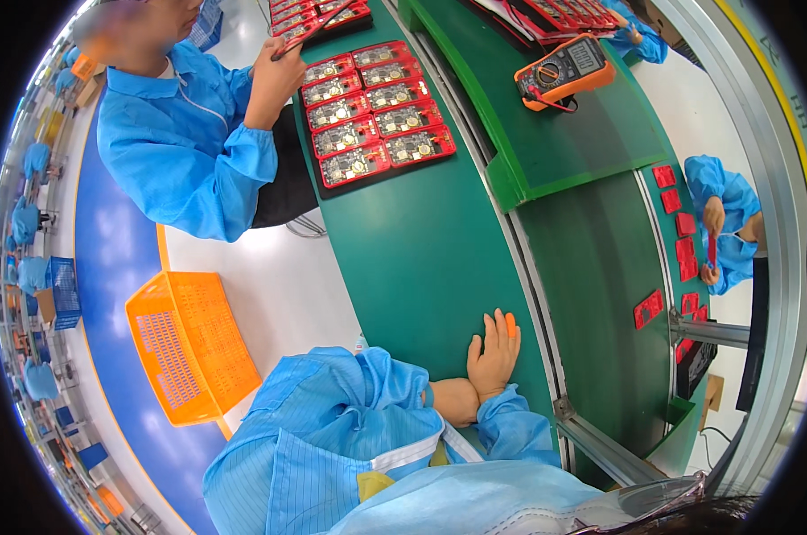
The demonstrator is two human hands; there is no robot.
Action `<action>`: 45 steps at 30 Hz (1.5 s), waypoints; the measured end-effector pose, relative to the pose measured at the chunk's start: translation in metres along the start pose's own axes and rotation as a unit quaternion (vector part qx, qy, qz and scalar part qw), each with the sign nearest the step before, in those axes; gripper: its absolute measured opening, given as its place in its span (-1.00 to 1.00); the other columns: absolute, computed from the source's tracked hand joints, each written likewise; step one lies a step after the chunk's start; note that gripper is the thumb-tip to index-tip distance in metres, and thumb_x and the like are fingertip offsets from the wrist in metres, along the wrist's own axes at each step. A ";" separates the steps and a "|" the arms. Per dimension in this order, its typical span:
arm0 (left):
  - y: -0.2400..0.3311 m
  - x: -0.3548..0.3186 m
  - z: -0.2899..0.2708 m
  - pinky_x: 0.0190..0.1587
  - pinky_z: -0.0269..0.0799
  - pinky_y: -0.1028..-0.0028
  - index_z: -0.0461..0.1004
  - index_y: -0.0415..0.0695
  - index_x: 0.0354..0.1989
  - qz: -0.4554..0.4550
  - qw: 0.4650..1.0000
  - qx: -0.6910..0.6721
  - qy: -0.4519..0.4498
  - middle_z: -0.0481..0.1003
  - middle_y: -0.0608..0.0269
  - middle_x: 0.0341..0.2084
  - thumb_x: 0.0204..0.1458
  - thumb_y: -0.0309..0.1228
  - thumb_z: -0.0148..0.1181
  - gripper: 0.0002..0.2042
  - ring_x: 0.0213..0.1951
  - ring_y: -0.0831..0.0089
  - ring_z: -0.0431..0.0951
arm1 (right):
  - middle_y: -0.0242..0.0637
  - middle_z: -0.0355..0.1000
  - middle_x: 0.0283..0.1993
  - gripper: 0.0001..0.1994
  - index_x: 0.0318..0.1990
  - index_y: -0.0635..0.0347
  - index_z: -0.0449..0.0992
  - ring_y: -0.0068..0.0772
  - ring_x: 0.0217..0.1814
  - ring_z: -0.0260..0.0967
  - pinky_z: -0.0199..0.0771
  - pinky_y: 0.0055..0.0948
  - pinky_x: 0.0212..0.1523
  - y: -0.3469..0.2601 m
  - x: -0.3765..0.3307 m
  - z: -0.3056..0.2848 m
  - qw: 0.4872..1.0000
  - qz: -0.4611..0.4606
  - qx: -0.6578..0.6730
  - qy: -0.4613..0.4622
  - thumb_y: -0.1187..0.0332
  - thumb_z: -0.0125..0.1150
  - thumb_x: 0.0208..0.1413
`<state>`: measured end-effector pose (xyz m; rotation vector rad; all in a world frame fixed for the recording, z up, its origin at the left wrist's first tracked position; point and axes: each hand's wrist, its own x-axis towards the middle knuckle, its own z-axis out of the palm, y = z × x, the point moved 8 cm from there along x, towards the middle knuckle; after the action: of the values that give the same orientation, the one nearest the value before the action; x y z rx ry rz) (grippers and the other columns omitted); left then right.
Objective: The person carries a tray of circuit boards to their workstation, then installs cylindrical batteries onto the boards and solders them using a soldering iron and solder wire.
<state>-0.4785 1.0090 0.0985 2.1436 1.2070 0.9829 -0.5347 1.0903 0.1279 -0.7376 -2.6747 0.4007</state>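
My right hand lies flat, palm down, on the green worktable, fingers slightly apart and holding nothing. One fingertip wears an orange cot. My left hand comes out of its blue sleeve and tucks against the right wrist. Its fingers are hidden, so I cannot tell whether it is closed. Nothing lies directly under or beside either hand. The nearest items are red circuit boards on the dark conveyor belt to the right.
A co-worker in a blue coat holds a red piece above a black tray of red circuit boards. An orange multimeter sits on the raised green shelf. Another worker handles red boards at right. An orange basket stands at left.
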 end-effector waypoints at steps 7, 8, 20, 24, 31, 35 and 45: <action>0.005 0.002 -0.008 -0.42 0.46 0.24 0.51 -0.11 -0.47 0.016 1.000 0.008 0.011 0.52 0.13 -0.57 -0.08 -0.40 0.13 -0.92 -0.51 0.14 0.54 | -0.10 0.26 0.24 -0.60 0.09 0.20 0.39 0.05 0.32 0.12 -0.01 0.06 0.35 0.000 0.000 0.000 1.000 -0.002 -0.001 0.002 0.34 0.07 0.07; 0.006 0.002 -0.010 -0.43 0.46 0.24 0.51 -0.10 -0.48 0.021 0.999 0.012 0.022 0.52 0.14 -0.58 -0.08 -0.39 0.13 -0.92 -0.52 0.14 0.54 | -0.10 0.26 0.24 -0.60 0.09 0.20 0.39 0.05 0.32 0.12 -0.01 0.06 0.35 0.000 -0.001 0.000 1.000 -0.001 -0.001 0.001 0.34 0.07 0.07; 0.005 0.002 -0.009 -0.46 0.46 0.22 0.50 -0.08 -0.53 -0.003 1.000 0.019 -0.021 0.51 0.15 -0.61 -0.13 -0.37 0.17 -0.92 -0.54 0.13 0.53 | -0.09 0.26 0.25 -0.59 0.11 0.20 0.38 0.07 0.33 0.12 -0.02 0.07 0.35 0.001 -0.001 0.003 1.000 -0.003 0.005 -0.001 0.33 0.07 0.07; 0.001 0.001 -0.004 -0.46 0.46 0.22 0.51 -0.09 -0.51 -0.002 1.000 0.017 -0.018 0.52 0.15 -0.59 -0.12 -0.38 0.16 -0.92 -0.53 0.13 0.54 | -0.09 0.26 0.26 -0.59 0.10 0.20 0.38 0.07 0.33 0.12 -0.02 0.07 0.35 0.003 -0.001 0.003 1.000 -0.002 0.001 0.000 0.34 0.08 0.07; -0.001 0.000 -0.004 -0.45 0.47 0.21 0.50 -0.09 -0.50 -0.009 1.000 0.013 -0.014 0.52 0.15 -0.58 -0.12 -0.38 0.16 -0.92 -0.53 0.13 0.54 | -0.11 0.26 0.26 -0.59 0.10 0.20 0.39 0.06 0.33 0.12 -0.02 0.07 0.35 0.002 0.002 0.003 1.000 -0.001 0.003 -0.002 0.34 0.09 0.06; 0.001 0.002 -0.008 -0.46 0.46 0.21 0.51 -0.08 -0.52 -0.005 1.000 0.015 -0.003 0.52 0.15 -0.59 -0.13 -0.37 0.17 -0.92 -0.53 0.13 0.54 | -0.11 0.26 0.25 -0.59 0.10 0.20 0.39 0.06 0.33 0.12 -0.01 0.07 0.35 0.003 0.002 0.002 1.000 0.001 0.003 0.000 0.34 0.09 0.06; -0.004 0.008 -0.007 -0.45 0.47 0.22 0.51 -0.09 -0.48 0.009 1.000 0.011 -0.018 0.52 0.14 -0.58 -0.12 -0.37 0.15 -0.91 -0.53 0.13 0.54 | -0.10 0.26 0.25 -0.59 0.10 0.20 0.40 0.07 0.32 0.13 0.00 0.07 0.34 0.007 0.007 -0.001 1.000 0.000 -0.003 0.012 0.33 0.09 0.07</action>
<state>-0.4833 1.0179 0.1027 2.1824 1.1885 0.9378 -0.5365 1.1001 0.1277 -0.7393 -2.6534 0.3822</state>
